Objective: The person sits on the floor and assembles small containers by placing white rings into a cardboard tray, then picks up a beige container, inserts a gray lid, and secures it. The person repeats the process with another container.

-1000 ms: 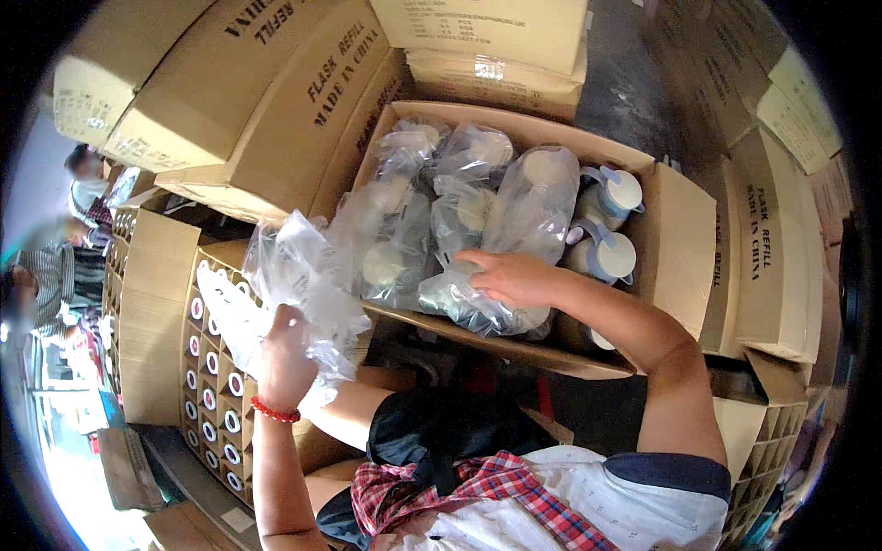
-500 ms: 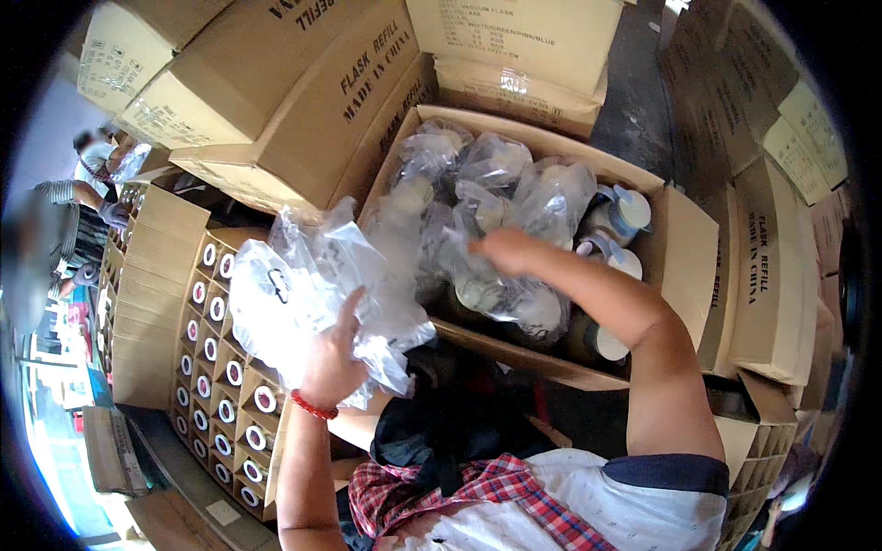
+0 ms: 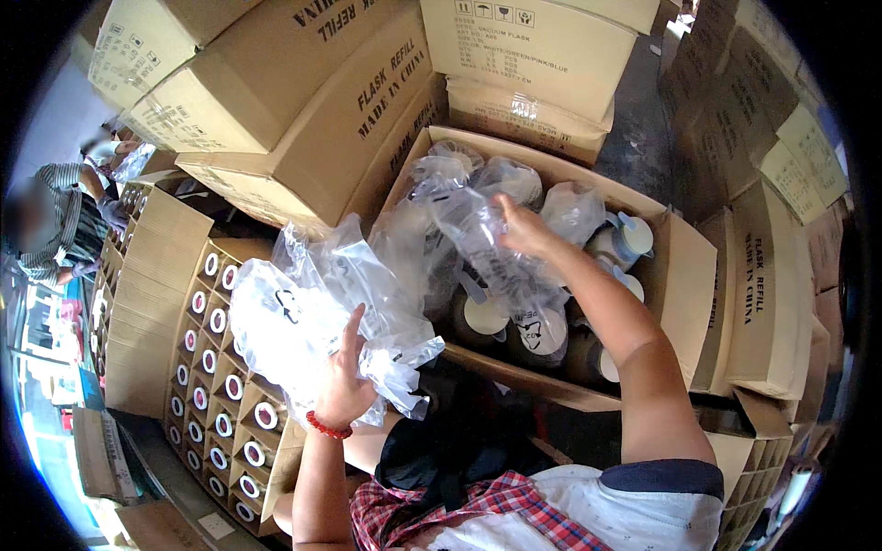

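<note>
My right hand (image 3: 522, 227) pinches a clear plastic bag (image 3: 469, 216) above an open carton (image 3: 560, 384). The bag hangs stretched over the flasks inside. Just below it, a bare flask (image 3: 484, 314) shows its pale round lid. Beside that, another flask (image 3: 540, 332) is still under clear plastic. On the left, my left hand (image 3: 347, 387), with a red bead bracelet, grips a loose bunch of clear plastic bags (image 3: 285, 317); one finger points up and the others are partly hidden. Blue-handled flasks (image 3: 629, 237) stand uncovered along the carton's right side.
A divided carton (image 3: 197, 367) with round-topped refills in its cells stands at the left. Tall cartons (image 3: 358, 119) are stacked behind, and more cartons (image 3: 767, 285) line the right. Two people (image 3: 64, 216) work at the far left.
My right hand has risen and drawn the clear bag upward, off a flask whose pale lid now shows bare. My left hand stays at the bunch of bags. The view has shifted slightly.
</note>
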{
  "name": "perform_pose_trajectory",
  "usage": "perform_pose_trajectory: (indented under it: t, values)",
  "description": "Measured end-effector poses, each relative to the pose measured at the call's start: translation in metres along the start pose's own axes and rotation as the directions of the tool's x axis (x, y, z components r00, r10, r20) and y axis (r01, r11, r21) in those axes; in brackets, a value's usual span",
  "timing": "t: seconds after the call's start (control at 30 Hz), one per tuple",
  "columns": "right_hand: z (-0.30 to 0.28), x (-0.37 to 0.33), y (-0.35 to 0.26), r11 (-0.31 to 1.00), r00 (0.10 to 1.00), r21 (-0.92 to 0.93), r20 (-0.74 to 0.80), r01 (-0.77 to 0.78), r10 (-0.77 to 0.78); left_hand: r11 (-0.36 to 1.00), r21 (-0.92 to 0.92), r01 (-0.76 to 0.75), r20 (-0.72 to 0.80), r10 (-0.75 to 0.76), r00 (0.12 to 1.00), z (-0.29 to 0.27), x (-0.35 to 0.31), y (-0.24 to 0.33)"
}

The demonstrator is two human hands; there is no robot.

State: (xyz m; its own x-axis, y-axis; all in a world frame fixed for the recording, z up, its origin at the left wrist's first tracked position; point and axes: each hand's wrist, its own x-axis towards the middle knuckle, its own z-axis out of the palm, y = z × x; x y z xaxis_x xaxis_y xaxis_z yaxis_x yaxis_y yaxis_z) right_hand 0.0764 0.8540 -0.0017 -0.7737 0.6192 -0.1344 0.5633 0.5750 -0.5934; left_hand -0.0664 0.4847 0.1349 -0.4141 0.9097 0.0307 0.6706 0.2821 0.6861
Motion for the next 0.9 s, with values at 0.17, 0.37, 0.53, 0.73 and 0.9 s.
perform_pose_trajectory:
  t: [0.17,0.37,0.53,0.73,0.9]
  values:
    - [-0.014,0.042,0.04,0.932,0.995,-0.352,0.004,-0.088,0.095,0.998,-0.024,0.057,0.034,-0.056,0.998,0.009,0.006,0.004]
    - [-0.014,0.057,0.045,0.954,0.981,-0.3,-0.191,-0.024,-0.035,0.995,-0.101,0.026,-0.09,-0.035,0.995,-0.001,-0.005,-0.024]
    - [-0.056,0.019,0.003,0.837,0.951,0.458,-0.221,0.299,-0.218,0.97,-0.242,-0.037,-0.2,-0.013,0.98,0.001,0.011,-0.003]
    - [-0.033,-0.07,-0.169,0.799,0.881,0.448,0.05,0.402,-0.471,0.943,-0.258,-0.212,-0.325,0.123,0.938,0.026,0.038,0.03]
    - [0.004,-0.091,-0.213,0.574,0.77,0.796,0.24,0.192,-0.591,0.967,-0.251,-0.051,-0.333,-0.037,0.942,0.013,0.0,-0.031]
